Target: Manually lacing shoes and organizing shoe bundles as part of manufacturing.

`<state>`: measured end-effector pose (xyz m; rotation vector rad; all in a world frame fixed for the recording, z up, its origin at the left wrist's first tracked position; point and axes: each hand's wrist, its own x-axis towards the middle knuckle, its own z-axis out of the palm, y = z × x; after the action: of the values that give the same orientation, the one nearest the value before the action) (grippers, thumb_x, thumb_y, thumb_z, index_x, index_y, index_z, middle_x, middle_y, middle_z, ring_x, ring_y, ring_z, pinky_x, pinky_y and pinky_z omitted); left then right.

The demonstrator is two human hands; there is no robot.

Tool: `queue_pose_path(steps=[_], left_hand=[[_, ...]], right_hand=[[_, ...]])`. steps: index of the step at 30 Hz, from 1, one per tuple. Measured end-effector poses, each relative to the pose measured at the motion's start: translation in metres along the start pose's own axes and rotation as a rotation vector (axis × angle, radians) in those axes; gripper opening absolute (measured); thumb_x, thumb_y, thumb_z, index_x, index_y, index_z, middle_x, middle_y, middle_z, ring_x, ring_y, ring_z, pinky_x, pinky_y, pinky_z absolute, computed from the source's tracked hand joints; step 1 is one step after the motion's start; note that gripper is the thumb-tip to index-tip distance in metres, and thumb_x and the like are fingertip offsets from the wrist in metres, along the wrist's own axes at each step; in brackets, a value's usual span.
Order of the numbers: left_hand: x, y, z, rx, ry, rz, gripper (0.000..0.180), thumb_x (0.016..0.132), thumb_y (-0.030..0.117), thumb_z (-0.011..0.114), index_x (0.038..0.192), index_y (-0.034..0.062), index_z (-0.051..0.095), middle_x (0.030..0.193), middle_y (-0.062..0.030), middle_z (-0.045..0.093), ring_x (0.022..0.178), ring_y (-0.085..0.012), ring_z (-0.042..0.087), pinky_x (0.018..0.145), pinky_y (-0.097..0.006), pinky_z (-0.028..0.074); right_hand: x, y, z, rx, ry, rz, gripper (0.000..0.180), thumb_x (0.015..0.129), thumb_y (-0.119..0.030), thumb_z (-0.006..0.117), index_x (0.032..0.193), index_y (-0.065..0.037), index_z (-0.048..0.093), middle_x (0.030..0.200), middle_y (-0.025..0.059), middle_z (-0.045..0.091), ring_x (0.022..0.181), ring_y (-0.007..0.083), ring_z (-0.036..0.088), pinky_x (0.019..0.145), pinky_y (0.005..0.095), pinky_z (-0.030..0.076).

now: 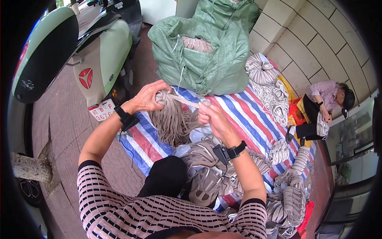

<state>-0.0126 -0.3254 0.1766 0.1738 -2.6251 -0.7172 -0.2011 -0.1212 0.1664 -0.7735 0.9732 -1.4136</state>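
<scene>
A bundle of grey-beige flat cords [169, 121] hangs in long loose strands, its looped top gripped by my left hand [150, 96]. My right hand [215, 118] is closed in a pinch on a pale cord strand [185, 100], which runs taut from the top of the bundle. Below my right wrist lie more grey-beige cord bundles [207, 159], partly covering a striped tarp [145, 145]. Each of my wrists wears a black strap with a small device.
Large green woven sacks [199, 71] stand ahead, the nearer one showing cord bundles through its opening. Scooters [103, 55] are parked at left. Coiled white cords [274, 99] lie along the tiled wall [318, 44]. At right a seated person [324, 99] handles pale cords.
</scene>
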Motion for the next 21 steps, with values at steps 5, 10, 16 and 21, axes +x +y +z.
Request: queue_pose_path(steps=[5,10,16,21], left_hand=[[-0.032,-0.067,-0.014,-0.073,0.123,-0.188,0.045,0.056,0.009,0.061,0.100,0.0031,0.052,0.093,-0.0130,0.053,0.090,-0.0296,0.055,0.082,-0.034,0.044],[-0.057,-0.119,-0.014,0.046,0.230,-0.351,0.046,0.058,0.014,0.061,0.102,0.0033,0.051,0.097,-0.0138,0.054,0.093,-0.0314,0.053,0.086,-0.034,0.041],[-0.057,-0.167,0.025,0.057,0.301,-0.565,0.048,0.059,0.019,0.064,0.105,0.0067,0.054,0.101,-0.0143,0.057,0.099,-0.0308,0.055,0.087,-0.034,0.042],[-0.029,-0.179,0.044,0.104,0.524,-0.680,0.048,0.063,0.022,0.064,0.108,0.0086,0.054,0.104,-0.0140,0.058,0.098,-0.0313,0.055,0.085,-0.035,0.043]], right_hand=[[-0.067,-0.014,-0.066,-0.185,0.533,0.149,0.012,0.088,-0.022,0.054,0.084,-0.011,0.054,0.055,-0.0125,0.029,0.042,-0.0005,0.024,0.036,0.0176,0.016],[-0.216,-0.069,-0.198,-0.186,1.189,-0.001,0.021,0.088,-0.022,0.043,0.068,-0.019,0.043,0.051,-0.0103,0.029,0.039,0.0021,0.025,0.034,0.0186,0.017],[-0.428,-0.133,-0.267,-0.200,1.689,-0.407,0.024,0.087,-0.028,0.049,0.067,-0.019,0.039,0.057,-0.0073,0.033,0.049,0.0071,0.032,0.041,0.0247,0.023],[-0.570,-0.163,-0.249,-0.200,2.026,-0.285,0.025,0.087,-0.032,0.053,0.071,-0.018,0.039,0.054,-0.0069,0.029,0.043,0.0083,0.027,0.038,0.0249,0.021]])
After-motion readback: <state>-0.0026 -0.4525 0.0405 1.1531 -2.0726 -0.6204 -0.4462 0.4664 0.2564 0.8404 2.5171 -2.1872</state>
